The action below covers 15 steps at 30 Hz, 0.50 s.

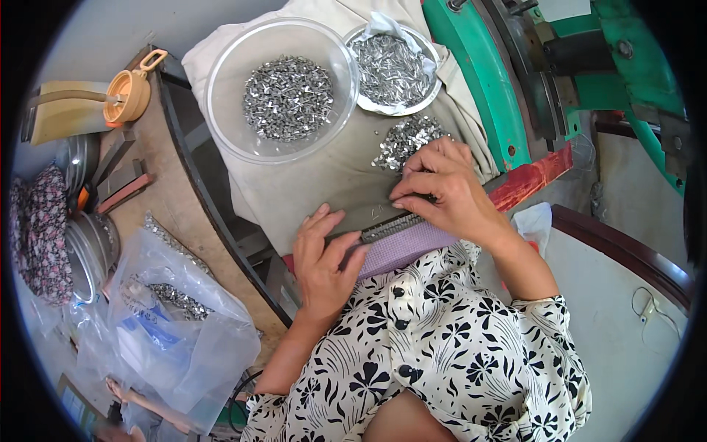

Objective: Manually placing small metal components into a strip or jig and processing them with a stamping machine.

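A long dark strip [394, 225] lies along the near edge of the cloth-covered surface, in front of a lilac ribbed pad [401, 249]. At its left end is my left hand [324, 259], fingers apart, the thumb near the strip. Over the right part of the strip, my right hand [445, 188] has thumb and forefinger pinched together; whatever is between them is too small to make out. Just behind that hand lies a loose pile of small shiny metal pieces [409, 140]. A few thin slivers [377, 211] rest on the cloth beside the strip.
A clear plastic bowl [221, 110] of small metal pieces stands at the back, next to a metal dish [390, 112] of thin metal pins. Green machinery [479, 81] borders the right. On the left bench are an orange container [129, 97] and a plastic bag [177, 346] of metal parts.
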{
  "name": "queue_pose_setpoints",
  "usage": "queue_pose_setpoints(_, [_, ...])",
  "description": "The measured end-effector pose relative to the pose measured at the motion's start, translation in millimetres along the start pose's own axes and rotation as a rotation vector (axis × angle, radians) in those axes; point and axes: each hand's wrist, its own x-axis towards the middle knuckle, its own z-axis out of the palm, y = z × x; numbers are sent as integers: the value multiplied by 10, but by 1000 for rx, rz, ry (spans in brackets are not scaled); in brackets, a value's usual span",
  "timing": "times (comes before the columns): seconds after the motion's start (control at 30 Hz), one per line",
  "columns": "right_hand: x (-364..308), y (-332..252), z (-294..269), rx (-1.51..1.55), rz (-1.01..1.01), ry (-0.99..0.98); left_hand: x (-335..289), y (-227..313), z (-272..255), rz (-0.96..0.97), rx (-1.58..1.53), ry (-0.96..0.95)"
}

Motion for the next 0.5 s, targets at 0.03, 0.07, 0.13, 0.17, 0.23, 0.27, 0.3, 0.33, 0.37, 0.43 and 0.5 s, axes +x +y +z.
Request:
queue_pose_setpoints(0.03, [19,-3,5,2,-7,3,-18,10,9,14,26,-8])
queue_pose_setpoints(0.07, [38,-5,13,2,-32,-24,-31,11,12,27,51,-17])
queue_pose_setpoints(0.13, [63,-24,30,-28,-101,-44,-38,16,16,24,63,-20])
queue_pose_setpoints(0.17, [67,-33,55,-27,-101,-44,-36,18,22,23,65,-18])
queue_pose_setpoints(0.23, [51,-43,127,-86,-170,-24,-29,27,19,18,69,-18])
queue_pose_setpoints(0.27, [39,-41,163,-157,-231,34,-15,28,15,22,74,-21])
queue_pose_setpoints(0.3, [27,-46,174,-154,-230,31,-6,32,10,25,80,-22])
queue_pose_setpoints(0.33, [13,-50,181,-186,-257,45,4,34,3,21,80,-24])
queue_pose_setpoints(0.37, [-1,-53,187,-218,-283,60,16,38,-5,23,84,-21])
queue_pose_setpoints(0.43, [16,-48,166,-213,-283,53,43,56,-21,39,104,-16])
queue_pose_setpoints(0.5, [39,-41,130,-208,-287,80,53,38,-25,58,107,-21])
